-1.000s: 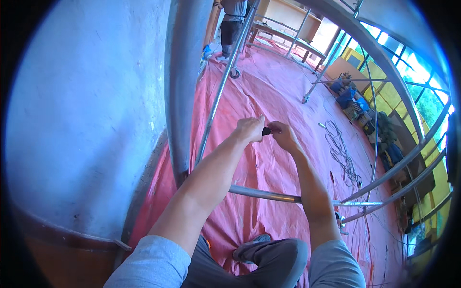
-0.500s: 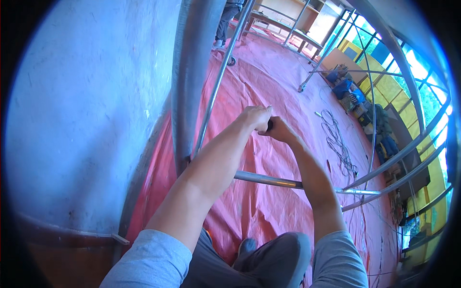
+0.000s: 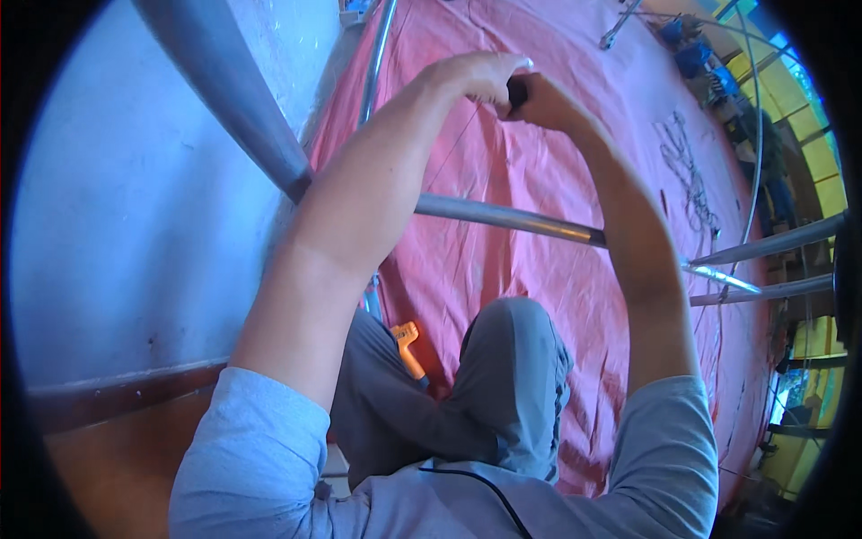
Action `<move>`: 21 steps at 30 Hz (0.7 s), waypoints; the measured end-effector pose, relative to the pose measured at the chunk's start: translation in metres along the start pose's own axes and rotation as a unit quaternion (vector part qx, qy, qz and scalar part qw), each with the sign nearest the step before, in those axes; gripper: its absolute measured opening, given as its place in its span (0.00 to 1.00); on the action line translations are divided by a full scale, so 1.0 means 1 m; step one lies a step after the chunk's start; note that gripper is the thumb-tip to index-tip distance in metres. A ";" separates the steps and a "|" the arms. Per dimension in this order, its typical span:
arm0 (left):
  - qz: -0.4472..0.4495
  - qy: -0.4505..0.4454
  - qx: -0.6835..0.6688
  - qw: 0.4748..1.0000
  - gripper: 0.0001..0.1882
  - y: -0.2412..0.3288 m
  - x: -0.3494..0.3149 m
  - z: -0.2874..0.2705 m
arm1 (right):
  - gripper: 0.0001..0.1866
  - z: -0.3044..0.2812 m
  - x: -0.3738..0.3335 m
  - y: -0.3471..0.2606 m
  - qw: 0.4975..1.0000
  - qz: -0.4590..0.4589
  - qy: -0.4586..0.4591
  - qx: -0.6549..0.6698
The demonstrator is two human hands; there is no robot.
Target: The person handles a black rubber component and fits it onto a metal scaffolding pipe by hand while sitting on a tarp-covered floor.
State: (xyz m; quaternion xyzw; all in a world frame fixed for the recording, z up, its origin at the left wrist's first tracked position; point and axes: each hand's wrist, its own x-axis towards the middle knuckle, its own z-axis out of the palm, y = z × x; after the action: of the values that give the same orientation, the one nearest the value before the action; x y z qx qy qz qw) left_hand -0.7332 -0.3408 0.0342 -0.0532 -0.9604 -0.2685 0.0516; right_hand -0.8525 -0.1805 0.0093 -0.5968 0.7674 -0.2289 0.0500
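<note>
My left hand [image 3: 485, 75] and my right hand [image 3: 549, 101] are held close together, out ahead of my body. Between them shows a small black object [image 3: 517, 92], its kind hidden by the fingers. My right fingers are curled round it. The left hand is closed beside it, and what it grips is out of sight. Below the hands, a grey metal pipe [image 3: 503, 214] of a frame crosses under both forearms.
A thick grey tube [image 3: 229, 85] slants along the pale wall [image 3: 99, 225] at left. Pink sheeting [image 3: 575, 332] covers the floor. An orange pistol-shaped tool [image 3: 409, 349] lies by my knees. Coiled cable [image 3: 687, 175] and piled goods [image 3: 718, 81] sit at right.
The view has tipped downward, so the hands and pipe appear higher in it. My hands stay together round the black object. The orange tool has come into plain view.
</note>
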 end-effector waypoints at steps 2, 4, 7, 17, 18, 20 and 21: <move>-0.034 -0.017 -0.027 0.999 0.54 0.002 -0.005 0.000 | 0.22 -0.003 0.001 -0.008 0.998 0.028 -0.012 -0.046; -0.094 -0.033 -0.046 0.994 0.52 0.011 -0.011 -0.006 | 0.21 -0.004 0.001 -0.020 0.997 0.042 -0.007 -0.059; -0.023 0.035 -0.008 0.999 0.50 -0.014 -0.016 0.000 | 0.21 0.002 0.007 -0.027 0.997 0.045 -0.018 -0.063; -0.155 -0.064 -0.011 0.986 0.45 0.004 -0.025 -0.005 | 0.21 0.007 0.005 -0.026 0.997 0.024 -0.067 -0.037; -0.157 -0.074 -0.014 0.985 0.45 0.006 -0.027 -0.007 | 0.22 0.009 0.006 -0.028 0.996 0.024 -0.075 -0.040; -0.155 -0.092 -0.017 0.984 0.45 0.005 -0.027 -0.009 | 0.24 0.010 0.006 -0.025 0.995 0.025 -0.085 -0.052; -0.129 -0.096 -0.029 0.986 0.45 0.005 -0.027 -0.006 | 0.24 0.011 0.003 -0.023 0.995 0.023 -0.088 -0.043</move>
State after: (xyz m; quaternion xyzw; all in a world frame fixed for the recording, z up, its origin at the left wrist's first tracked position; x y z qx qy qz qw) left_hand -0.7057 -0.3417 0.0388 0.0444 -0.9514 -0.2947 -0.0780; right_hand -0.8292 -0.1912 0.0098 -0.5981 0.7830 -0.1405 0.0969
